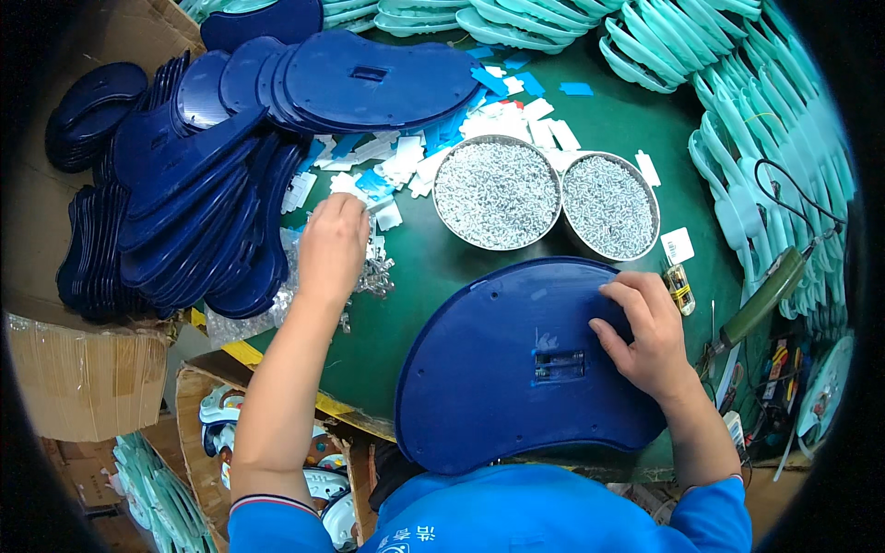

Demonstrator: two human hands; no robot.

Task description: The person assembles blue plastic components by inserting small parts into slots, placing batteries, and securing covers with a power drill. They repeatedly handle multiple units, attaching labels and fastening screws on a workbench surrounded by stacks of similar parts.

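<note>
In front of me lies a dark blue kidney-shaped plastic panel [470,369], with a small battery compartment [559,366] showing metal contacts. My right hand [653,336] rests on its upper right part, thumb and forefinger apart and nothing between them. Over to the left, my left hand [334,244] reaches to the near edge of a scattered pile of small white and blue plastic pieces [403,158]. Its fingers are drawn together against the pile, and whatever is between the fingertips is hidden. Small metal contact pieces [375,275] lie on a clear bag beside this wrist.
Two round tins [498,192] of small silvery parts stand behind the panel. Stacked blue panels [378,83] fill the left; pale green shells [770,138] line the back and right. A green-handled tool [765,297] hangs at right, near a taped bundle [679,290].
</note>
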